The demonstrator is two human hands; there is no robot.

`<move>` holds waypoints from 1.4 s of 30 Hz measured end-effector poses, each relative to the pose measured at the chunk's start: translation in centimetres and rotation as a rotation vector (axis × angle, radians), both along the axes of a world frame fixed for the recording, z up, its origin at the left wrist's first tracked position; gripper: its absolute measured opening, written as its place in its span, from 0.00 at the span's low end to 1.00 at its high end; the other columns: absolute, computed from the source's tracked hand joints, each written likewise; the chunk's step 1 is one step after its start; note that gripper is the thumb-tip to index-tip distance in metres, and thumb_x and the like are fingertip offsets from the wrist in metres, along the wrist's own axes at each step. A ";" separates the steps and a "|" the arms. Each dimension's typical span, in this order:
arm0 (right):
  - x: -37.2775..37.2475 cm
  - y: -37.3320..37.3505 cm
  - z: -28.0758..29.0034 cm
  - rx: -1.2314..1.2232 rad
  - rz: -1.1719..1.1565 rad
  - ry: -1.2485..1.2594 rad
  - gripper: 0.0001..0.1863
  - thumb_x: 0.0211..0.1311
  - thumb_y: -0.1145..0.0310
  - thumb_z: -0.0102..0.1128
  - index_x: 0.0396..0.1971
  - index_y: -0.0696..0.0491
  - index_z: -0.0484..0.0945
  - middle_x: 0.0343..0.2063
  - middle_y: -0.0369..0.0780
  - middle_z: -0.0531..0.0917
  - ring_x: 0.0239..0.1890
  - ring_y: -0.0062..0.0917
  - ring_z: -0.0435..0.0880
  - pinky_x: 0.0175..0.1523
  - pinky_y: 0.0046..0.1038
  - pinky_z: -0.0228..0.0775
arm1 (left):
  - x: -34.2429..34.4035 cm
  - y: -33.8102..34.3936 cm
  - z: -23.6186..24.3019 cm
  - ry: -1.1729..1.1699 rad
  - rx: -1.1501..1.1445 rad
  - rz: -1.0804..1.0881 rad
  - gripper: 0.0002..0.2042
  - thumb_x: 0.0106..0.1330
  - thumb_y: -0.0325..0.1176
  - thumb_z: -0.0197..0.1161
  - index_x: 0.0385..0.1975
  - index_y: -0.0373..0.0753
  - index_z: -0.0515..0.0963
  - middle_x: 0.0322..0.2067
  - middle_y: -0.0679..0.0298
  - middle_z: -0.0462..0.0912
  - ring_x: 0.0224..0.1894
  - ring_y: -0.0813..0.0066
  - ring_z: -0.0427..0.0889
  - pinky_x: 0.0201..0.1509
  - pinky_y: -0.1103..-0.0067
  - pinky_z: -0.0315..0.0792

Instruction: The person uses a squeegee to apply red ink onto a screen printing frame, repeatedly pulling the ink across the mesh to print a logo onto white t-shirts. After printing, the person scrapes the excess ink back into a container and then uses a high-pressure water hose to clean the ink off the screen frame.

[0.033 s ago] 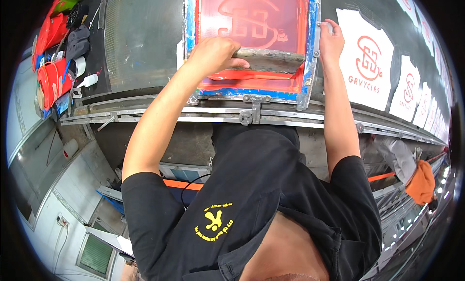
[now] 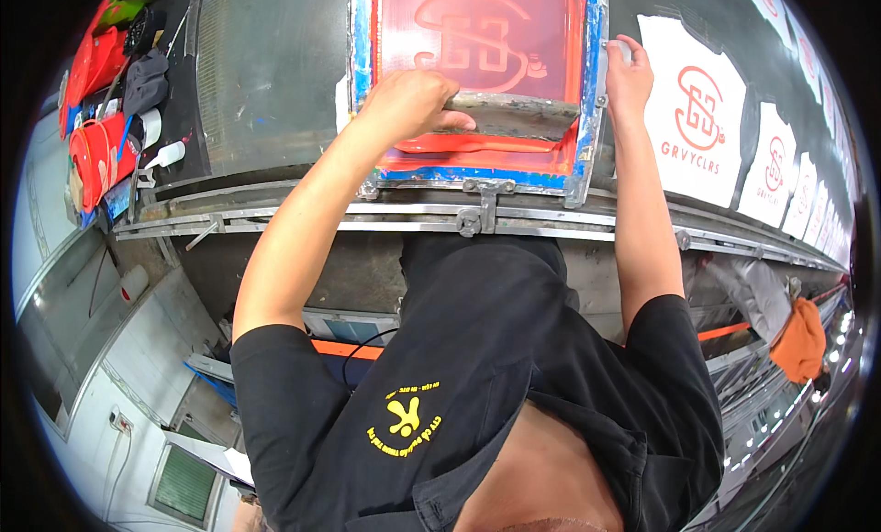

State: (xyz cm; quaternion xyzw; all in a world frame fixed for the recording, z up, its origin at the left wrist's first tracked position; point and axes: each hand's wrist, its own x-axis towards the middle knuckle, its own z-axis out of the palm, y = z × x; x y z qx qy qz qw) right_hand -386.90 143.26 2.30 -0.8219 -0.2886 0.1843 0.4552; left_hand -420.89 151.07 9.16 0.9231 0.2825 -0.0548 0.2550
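My left hand (image 2: 408,105) is closed round the left end of a squeegee (image 2: 518,116), which lies crosswise on a printing screen. A band of wet red ink (image 2: 477,145) lies on the mesh along the squeegee's near side. The screen frame (image 2: 594,83) has a metal rim with blue tape inside it, and a looped emblem (image 2: 473,41) shows through the pinkish mesh. At the frame's right side, my right hand (image 2: 630,78) has its fingers bent and pinched on the edge; the exact grip is partly hidden.
White cut fabric pieces (image 2: 693,119) with red prints lie in a row on the dark table (image 2: 266,83) to the right. A metal rail (image 2: 413,218) runs along the near edge. Red containers (image 2: 96,156) and a white bottle (image 2: 168,154) stand at the far left. An orange cloth (image 2: 797,341) hangs at right.
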 end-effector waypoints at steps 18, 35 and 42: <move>1.0 -0.3 0.6 -0.134 0.028 -0.168 0.23 0.62 0.50 0.64 0.53 0.47 0.81 0.44 0.45 0.89 0.49 0.41 0.87 0.56 0.37 0.75 | 6.2 5.9 4.2 0.033 -0.008 -0.009 0.31 0.56 0.65 0.71 0.34 0.35 0.83 0.29 0.47 0.85 0.36 0.46 0.85 0.41 0.58 0.76; 1.0 2.8 3.9 0.104 0.122 -0.760 0.24 0.58 0.53 0.73 0.49 0.53 0.82 0.36 0.41 0.87 0.39 0.33 0.86 0.48 0.37 0.75 | 7.4 19.2 3.1 0.235 0.221 0.125 0.23 0.59 0.59 0.69 0.36 0.44 0.87 0.29 0.58 0.88 0.37 0.55 0.87 0.43 0.63 0.79; 1.2 12.4 8.0 -0.114 0.758 -0.863 0.24 0.44 0.46 0.78 0.25 0.53 0.85 0.26 0.48 0.85 0.34 0.45 0.86 0.41 0.46 0.77 | 7.9 19.0 3.0 0.214 0.172 0.186 0.28 0.56 0.66 0.69 0.39 0.44 0.89 0.27 0.56 0.87 0.35 0.54 0.86 0.42 0.63 0.77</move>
